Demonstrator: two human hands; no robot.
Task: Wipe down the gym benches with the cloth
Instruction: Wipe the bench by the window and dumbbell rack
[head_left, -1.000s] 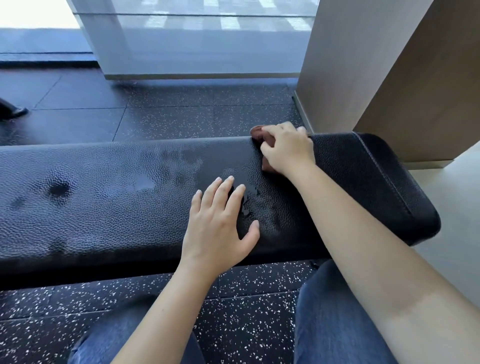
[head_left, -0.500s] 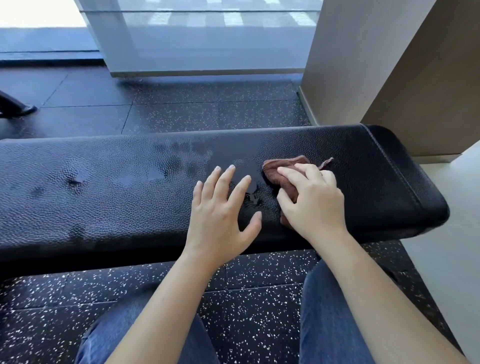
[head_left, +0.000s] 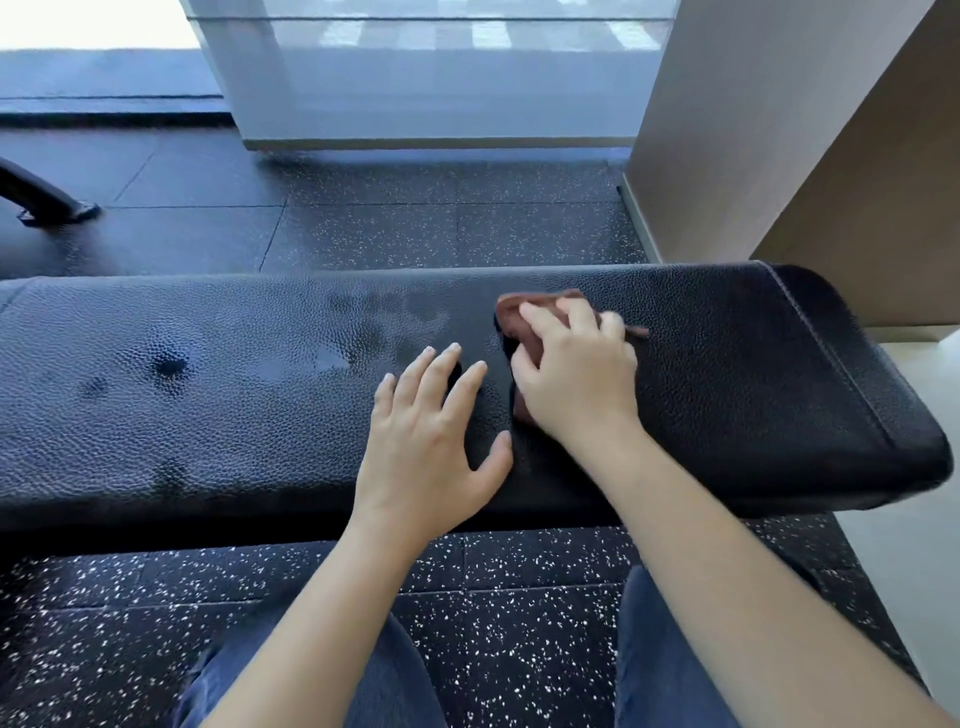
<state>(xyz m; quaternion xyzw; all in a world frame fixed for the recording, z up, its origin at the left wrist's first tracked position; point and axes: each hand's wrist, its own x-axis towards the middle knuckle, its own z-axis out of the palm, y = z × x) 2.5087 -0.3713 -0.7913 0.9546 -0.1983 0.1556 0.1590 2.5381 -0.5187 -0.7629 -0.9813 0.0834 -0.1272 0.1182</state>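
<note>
1. The right hand (head_left: 576, 384) lies on a small brown cloth (head_left: 519, 317), fingers bent over it and gripping it against the padding. The cloth bunches out past the fingertips and a thin corner pokes out to the right.
2. The left hand (head_left: 426, 441) lies flat just beside the right hand, palm down, fingers straight and spread, thumb stretched toward the right wrist. It holds nothing. The two hands are close together; whether they touch cannot be told.
3. Both hands rest on the worktop (head_left: 208, 405), the long black padded top of a gym bench with a pebbled leather-like surface, which runs across the view from left to right. The cloth sits right of its middle, toward the far edge.
4. Damp patches (head_left: 384, 322) show as darker and shinier marks on the padding, left of the cloth and further along toward the left end.
5. A stitched seam (head_left: 831, 364) crosses the padding near its rounded right end.
6. Both forearms are bare and reach in from the bottom of the view, above blue jeans (head_left: 670, 675).
7. The floor (head_left: 467, 223) is black rubber tile with white specks, in front of and beyond the bench.
8. A beige pillar (head_left: 753, 130) stands at the far right, and a frosted glass panel (head_left: 441, 78) rises behind.
9. A black metal foot (head_left: 47, 202) rests on the floor at the far left.
</note>
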